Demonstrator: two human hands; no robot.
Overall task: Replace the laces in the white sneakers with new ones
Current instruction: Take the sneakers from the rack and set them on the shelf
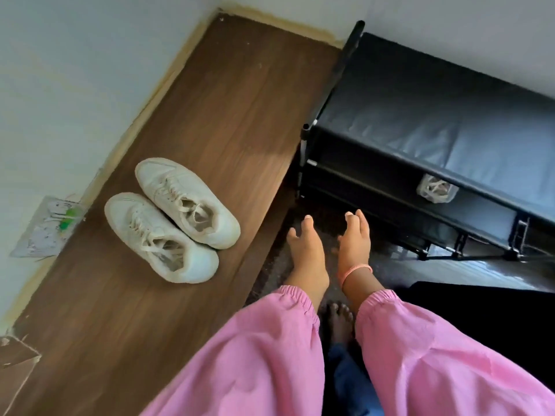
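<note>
Wooden table [210, 121], white sneakers [171, 217], both hands [330, 247] loosely open, empty

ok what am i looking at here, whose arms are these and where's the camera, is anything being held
There is no machine here. A person wears one wide-angle camera on the head, so the single picture looks forward and down along their own arms in loose pink sleeves. The left hand and the right hand reach forward side by side with relaxed fingers, and neither holds anything. A thin orange band circles the right wrist. To the left, a pair of worn white lace-up sneakers sits side by side on a brown wood-grain surface by the pale wall, their laces in place. To the right stands a black rack with dark fabric shelves. On one shelf lies a small clear packet, whose contents are too small to tell. A bare foot shows below the hands.
</note>
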